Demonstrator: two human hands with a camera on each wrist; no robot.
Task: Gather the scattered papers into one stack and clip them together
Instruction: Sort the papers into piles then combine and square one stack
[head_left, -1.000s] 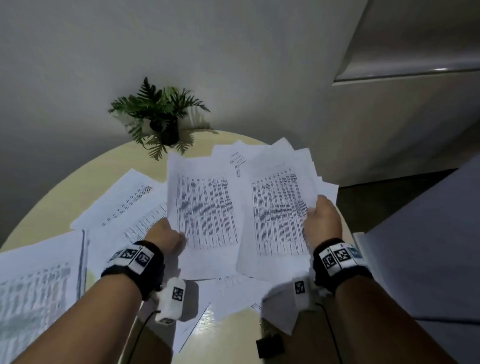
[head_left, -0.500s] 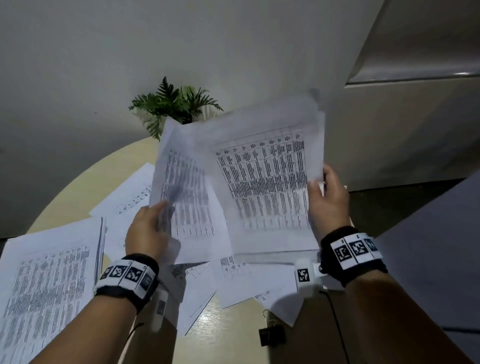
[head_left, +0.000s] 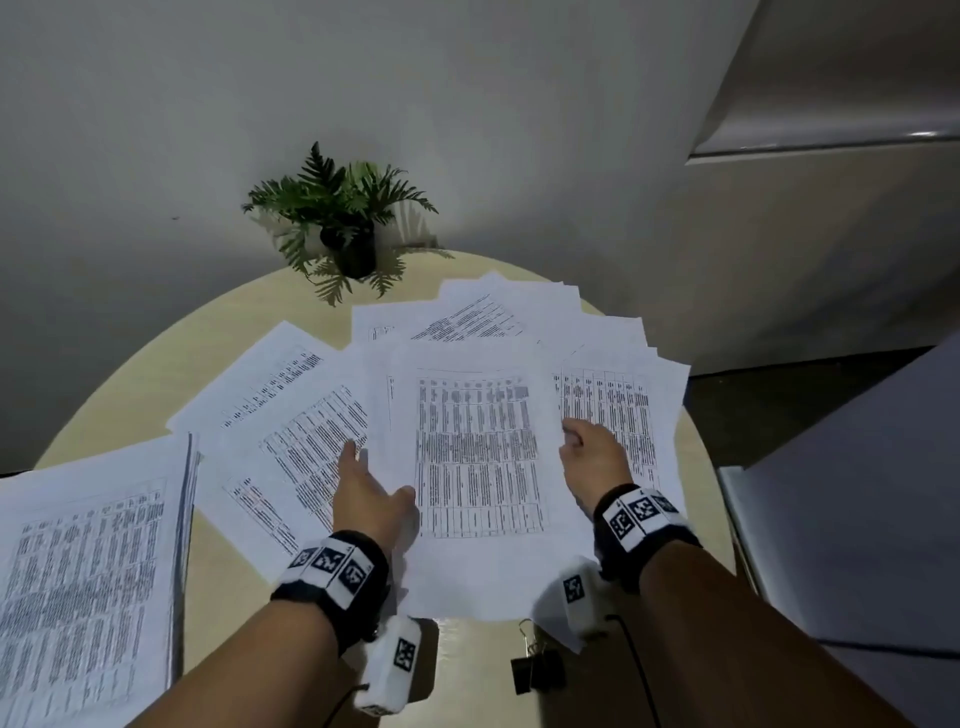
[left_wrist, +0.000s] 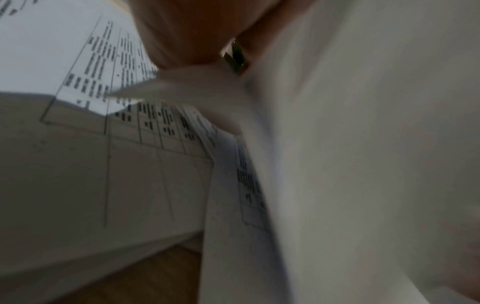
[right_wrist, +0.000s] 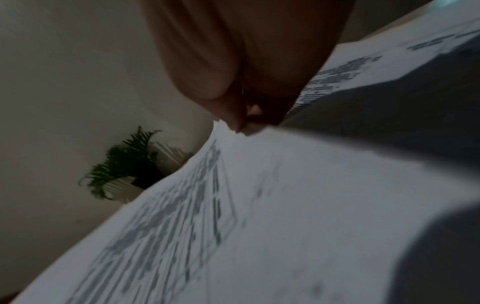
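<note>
Printed paper sheets lie fanned over the round beige table (head_left: 156, 374). A centre sheet (head_left: 480, 452) lies on top of them, low over the table. My left hand (head_left: 374, 493) holds its left edge, thumb on top; in the left wrist view the blurred sheet (left_wrist: 350, 164) runs past my ringed fingers (left_wrist: 187, 41). My right hand (head_left: 592, 452) pinches the right edge, and its fingertips (right_wrist: 241, 121) meet on the paper (right_wrist: 259, 205). A black binder clip (head_left: 537, 670) lies near the table's front edge, between my forearms.
A thicker stack of printed sheets (head_left: 88, 571) sits at the front left. A small potted fern (head_left: 343, 228) stands at the back by the wall. More loose sheets (head_left: 613, 395) reach the right rim. A white cabinet (head_left: 857, 519) stands close on the right.
Half a second ago both hands held sheets raised and tilted up. They have come down, and the sheets now lie flat and centred over the scattered papers.
</note>
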